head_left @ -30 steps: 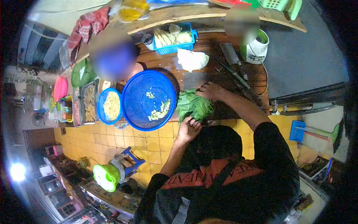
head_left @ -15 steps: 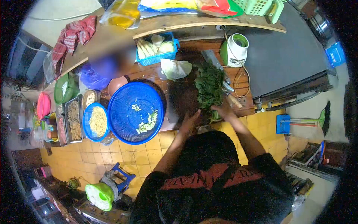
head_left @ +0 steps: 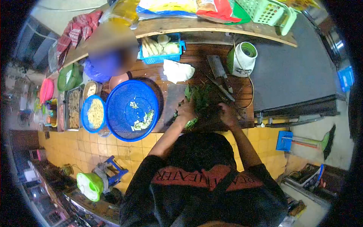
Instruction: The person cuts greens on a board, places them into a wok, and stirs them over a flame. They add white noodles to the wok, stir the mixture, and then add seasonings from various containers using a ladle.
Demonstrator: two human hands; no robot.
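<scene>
On the wooden counter [head_left: 196, 60] two hands, left [head_left: 186, 109] and right [head_left: 228, 113], both grip one bunch of greens [head_left: 200, 99]; two blue baskets [head_left: 132, 109] sit beside.

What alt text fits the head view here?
Both hands, left and right, press on a bunch of dark leafy greens on a brown wooden counter. A round blue plastic colander with chopped bits sits left.

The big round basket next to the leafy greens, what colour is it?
Blue. The big round basket shows clearly in the head view.
</scene>
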